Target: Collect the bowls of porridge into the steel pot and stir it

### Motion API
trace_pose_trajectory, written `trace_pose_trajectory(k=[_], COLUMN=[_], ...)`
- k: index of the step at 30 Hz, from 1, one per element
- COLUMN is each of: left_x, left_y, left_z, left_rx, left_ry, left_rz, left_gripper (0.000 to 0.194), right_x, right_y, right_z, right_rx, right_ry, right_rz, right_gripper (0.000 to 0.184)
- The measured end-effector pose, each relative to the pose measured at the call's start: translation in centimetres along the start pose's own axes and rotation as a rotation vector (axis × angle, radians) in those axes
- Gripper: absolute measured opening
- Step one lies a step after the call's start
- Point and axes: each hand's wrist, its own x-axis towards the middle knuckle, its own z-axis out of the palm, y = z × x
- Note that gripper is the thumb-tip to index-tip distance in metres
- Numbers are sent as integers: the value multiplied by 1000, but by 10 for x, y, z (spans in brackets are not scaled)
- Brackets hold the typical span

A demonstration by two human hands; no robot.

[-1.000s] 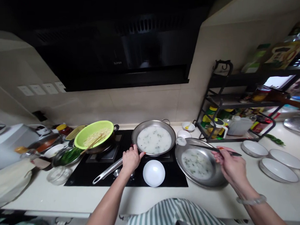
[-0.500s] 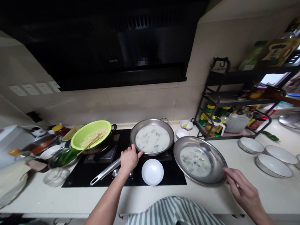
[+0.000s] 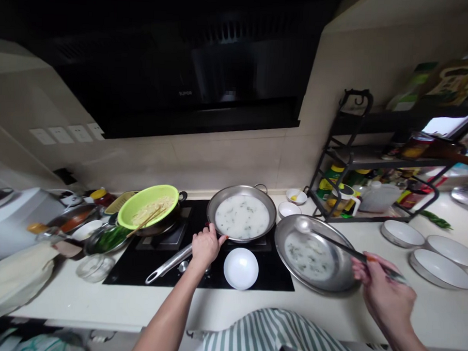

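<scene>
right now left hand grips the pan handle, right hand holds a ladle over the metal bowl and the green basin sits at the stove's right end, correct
Wrong end of the stove: the head view shows the green basin at its left end. The left hand grips the pan handle, and the right hand holds a ladle over the metal bowl.

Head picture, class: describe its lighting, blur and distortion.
Head view: range hood very dark, bright patch behind the rack; head view: right hand looks slightly soft, package at upper right blurred; head view: scene looks stretched towards the side edges.
</scene>
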Motion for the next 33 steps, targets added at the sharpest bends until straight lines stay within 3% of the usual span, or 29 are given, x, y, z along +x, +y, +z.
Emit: trace_pose_trajectory(k=[2, 6, 12, 16, 22, 33], left_x=[0, 0, 0, -1, -1, 0], left_y=[0, 0, 0, 0, 0, 0], left_z=[-1, -1, 1, 0, 0, -3], left_rx=[1, -1, -15, -22, -24, -9], left_ry=[-6, -13, 11, -3, -17, -12], left_rz=[-3, -5, -7, -16, -13, -2], left_gripper=[62, 61, 59, 58, 60, 59], right_x=[-1, -8, -17, -20, -13, -4], right_y=[-18, -39, -12, 3, -8, -9], right_z=[28, 86, 140, 151, 150, 142], right_rx=[95, 110, -26, -71, 1, 142], right_ry=[-44, -325, -597, -619, -397, -249], right_rz=[67, 22, -18, 25, 187, 267], right_gripper=[29, 30, 37, 39, 31, 26])
